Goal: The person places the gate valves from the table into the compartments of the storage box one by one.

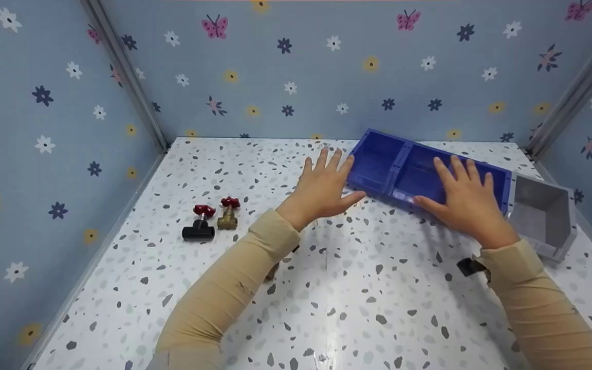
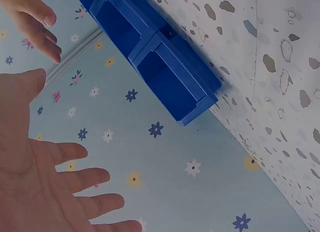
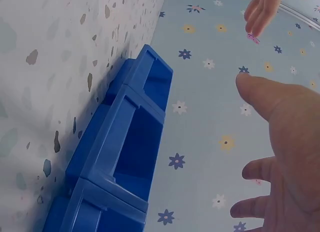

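Both hands hang in the air with fingers spread, holding nothing. The left hand (image 1: pixel 321 190) is just left of a row of joined blue bins (image 1: pixel 373 159), seen empty in the head view. Over the front of the same row, the right hand (image 1: pixel 465 205) hovers. A grey bin (image 1: pixel 542 213) adjoins the row's right end. The left wrist view shows the left palm (image 2: pixel 30 162) apart from the blue bins (image 2: pixel 170 87). In the right wrist view, a gap separates the right hand (image 3: pixel 290 142) from the blue bins (image 3: pixel 125 142).
A black fitting with a red handle (image 1: pixel 199 231) and a brass valve with a red handle (image 1: pixel 228 220) stand at the left. Another black piece (image 1: pixel 466 266) lies by the right sleeve. Something brown (image 1: pixel 272 272) is partly hidden by the left sleeve. Patterned walls surround the speckled table (image 1: pixel 357 318).
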`<state>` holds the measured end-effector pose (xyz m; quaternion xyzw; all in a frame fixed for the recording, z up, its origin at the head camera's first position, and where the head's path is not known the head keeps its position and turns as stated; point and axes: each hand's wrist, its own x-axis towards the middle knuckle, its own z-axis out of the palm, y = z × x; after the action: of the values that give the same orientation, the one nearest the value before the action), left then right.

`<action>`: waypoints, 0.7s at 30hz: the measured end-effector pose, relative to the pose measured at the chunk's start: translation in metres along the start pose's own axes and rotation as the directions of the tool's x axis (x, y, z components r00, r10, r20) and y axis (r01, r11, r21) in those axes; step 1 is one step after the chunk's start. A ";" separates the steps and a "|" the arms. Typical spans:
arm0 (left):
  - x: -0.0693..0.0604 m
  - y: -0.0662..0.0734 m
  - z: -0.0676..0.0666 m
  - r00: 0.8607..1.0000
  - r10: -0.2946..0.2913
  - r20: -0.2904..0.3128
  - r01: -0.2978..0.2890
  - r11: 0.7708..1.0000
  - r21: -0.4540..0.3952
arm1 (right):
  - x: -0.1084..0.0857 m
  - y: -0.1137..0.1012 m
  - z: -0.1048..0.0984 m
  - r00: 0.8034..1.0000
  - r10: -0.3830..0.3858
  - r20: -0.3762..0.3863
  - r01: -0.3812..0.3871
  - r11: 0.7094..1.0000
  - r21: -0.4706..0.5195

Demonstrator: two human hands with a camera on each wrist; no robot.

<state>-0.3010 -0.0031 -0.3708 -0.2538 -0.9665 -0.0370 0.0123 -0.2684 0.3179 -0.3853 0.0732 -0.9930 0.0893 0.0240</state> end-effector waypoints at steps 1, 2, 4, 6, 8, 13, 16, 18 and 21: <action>0.001 -0.001 0.000 1.000 -0.001 0.002 0.001 1.000 -0.004 | 0.000 0.001 0.000 1.000 0.003 -0.004 -0.003 1.000 0.000; 0.002 -0.001 0.000 1.000 -0.003 0.004 0.003 1.000 -0.011 | 0.000 0.003 -0.001 1.000 0.006 -0.008 -0.006 1.000 0.000; 0.005 -0.003 0.000 1.000 -0.005 0.005 0.005 1.000 -0.018 | 0.000 0.005 -0.001 1.000 0.013 -0.014 -0.012 1.000 0.003; 0.007 -0.005 0.000 1.000 -0.003 0.000 0.003 1.000 -0.027 | 0.000 0.007 -0.001 1.000 0.020 -0.019 -0.020 1.000 0.011; 0.009 -0.008 0.000 1.000 0.001 -0.008 -0.001 1.000 -0.030 | 0.000 0.010 -0.001 0.999 0.028 -0.025 -0.028 0.999 0.016; 0.015 -0.011 -0.001 1.000 0.017 -0.026 -0.018 0.999 -0.043 | 0.000 0.017 0.000 0.998 0.048 -0.051 -0.046 0.998 0.033; 0.018 -0.013 -0.002 0.999 0.022 -0.035 -0.024 0.999 -0.049 | 0.001 0.023 0.000 0.996 0.060 -0.068 -0.057 0.997 0.049; 0.020 -0.014 -0.002 0.999 0.026 -0.039 -0.028 0.999 -0.047 | 0.002 0.026 0.001 0.994 0.070 -0.082 -0.066 0.996 0.056; 0.023 -0.015 -0.002 0.998 0.036 -0.043 -0.038 0.999 -0.038 | 0.002 0.032 0.001 0.991 0.091 -0.099 -0.085 0.994 0.065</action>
<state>-0.3289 -0.0052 -0.3686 -0.2710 -0.9602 -0.0608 0.0287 -0.2754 0.3483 -0.3915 0.0254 -0.9896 0.1238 0.0684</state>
